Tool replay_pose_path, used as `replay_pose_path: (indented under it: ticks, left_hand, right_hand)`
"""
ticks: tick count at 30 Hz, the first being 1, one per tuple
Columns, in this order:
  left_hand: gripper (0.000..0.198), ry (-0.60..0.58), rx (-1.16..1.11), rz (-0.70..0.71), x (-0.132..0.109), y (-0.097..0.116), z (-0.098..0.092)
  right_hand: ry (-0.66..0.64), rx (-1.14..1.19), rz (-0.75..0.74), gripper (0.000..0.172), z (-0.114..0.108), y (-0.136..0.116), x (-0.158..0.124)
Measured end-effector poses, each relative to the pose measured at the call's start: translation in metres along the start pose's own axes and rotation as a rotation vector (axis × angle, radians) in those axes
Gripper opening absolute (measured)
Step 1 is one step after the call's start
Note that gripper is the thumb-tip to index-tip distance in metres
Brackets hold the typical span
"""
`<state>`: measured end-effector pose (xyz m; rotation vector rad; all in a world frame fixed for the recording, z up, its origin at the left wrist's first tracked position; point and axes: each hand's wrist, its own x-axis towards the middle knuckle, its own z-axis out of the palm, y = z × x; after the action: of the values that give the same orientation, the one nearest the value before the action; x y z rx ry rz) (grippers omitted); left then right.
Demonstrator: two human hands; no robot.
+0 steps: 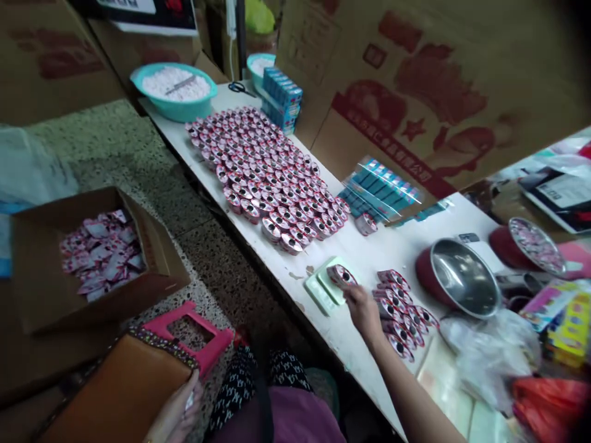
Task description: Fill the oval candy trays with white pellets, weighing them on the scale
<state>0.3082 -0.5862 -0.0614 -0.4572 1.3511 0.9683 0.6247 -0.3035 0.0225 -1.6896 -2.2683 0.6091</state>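
Observation:
My right hand (362,307) pinches one small red-and-white oval pack (341,275) with a dark round spot on top. It is at a pale green scale (318,287); I cannot tell whether the pack rests on the plate. Right of the scale stands a small group of like packs (401,311). Beyond it, many more packs (272,178) stand in close rows. Low on the left, my left hand (187,406) is closed beside a brown padded seat (124,387). A bit of white shows at its fingers, too small to name.
An open carton (157,258) with pink-and-white sachets stands on the floor at left, near a pink plastic stool (212,351). A turquoise basin (178,111) and scissors (240,88) are at the table's far end. A steel bowl (462,277) and plastic bags (489,351) lie right.

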Motion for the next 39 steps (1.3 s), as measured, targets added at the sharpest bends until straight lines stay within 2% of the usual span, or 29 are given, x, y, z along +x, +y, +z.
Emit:
replay_pose_path:
  ticks: [2, 5, 8, 11, 13, 15, 16, 18, 20, 23, 25, 30, 34, 39]
  left_hand:
    - [0.04, -0.057, -0.003, 0.043, -0.004, 0.014, 0.021]
    - [0.034, -0.163, -0.038, 0.135, -0.013, 0.037, 0.064]
    - [0.03, -0.263, -0.069, 0.19, -0.028, 0.053, 0.109]
    - [0.026, -0.378, -0.09, 0.167, -0.043, 0.057, 0.153]
    - [0.024, -0.447, -0.112, 0.129, -0.048, 0.053, 0.182]
    - [0.019, -0.488, -0.108, 0.051, -0.047, 0.046, 0.213]
    - [0.017, -0.486, -0.093, 0.011, -0.044, 0.041, 0.227]
    - [0.014, -0.469, -0.07, -0.063, -0.036, 0.03, 0.254]
    - [0.015, -0.47, -0.05, -0.169, -0.027, 0.022, 0.274]
    - [0.019, -0.479, 0.013, -0.319, -0.016, 0.021, 0.291]
    - [0.019, -0.479, 0.086, -0.343, -0.009, 0.03, 0.295]
    - [0.018, -0.464, 0.31, -0.399, 0.009, 0.079, 0.304]
    - [0.015, -0.518, 0.46, -0.474, 0.022, 0.117, 0.312]
    - [0.017, -0.58, 0.58, -0.532, 0.029, 0.141, 0.323]
  right_hand:
    - [0.059, -0.119, -0.014, 0.025, -0.011, 0.014, 0.025]
    - [-0.006, -0.218, -0.051, 0.026, -0.016, 0.029, 0.047]
    - [-0.062, -0.196, -0.119, 0.027, -0.02, 0.04, 0.052]
    - [-0.01, -0.088, -0.123, 0.024, -0.03, 0.043, 0.042]
    - [0.037, 0.021, -0.132, 0.022, -0.036, 0.034, 0.026]
    - [0.029, 0.135, -0.225, 0.022, -0.039, 0.014, 0.005]
    - [0.002, 0.182, -0.306, 0.022, -0.038, 0.0, -0.005]
    - [-0.129, 0.188, -0.517, 0.022, -0.03, -0.027, -0.023]
    - [-0.185, 0.066, -0.592, 0.019, -0.019, -0.046, -0.03]
    - [-0.234, -0.098, -0.569, 0.013, -0.005, -0.055, -0.026]
    - [-0.247, -0.124, -0.545, 0.012, -0.002, -0.055, -0.018]
    - [-0.192, -0.129, -0.417, 0.01, 0.004, -0.069, 0.008]
    - [-0.201, -0.132, -0.279, 0.01, 0.017, -0.091, 0.033]
    - [-0.205, 0.01, -0.071, 0.014, 0.024, -0.101, 0.046]
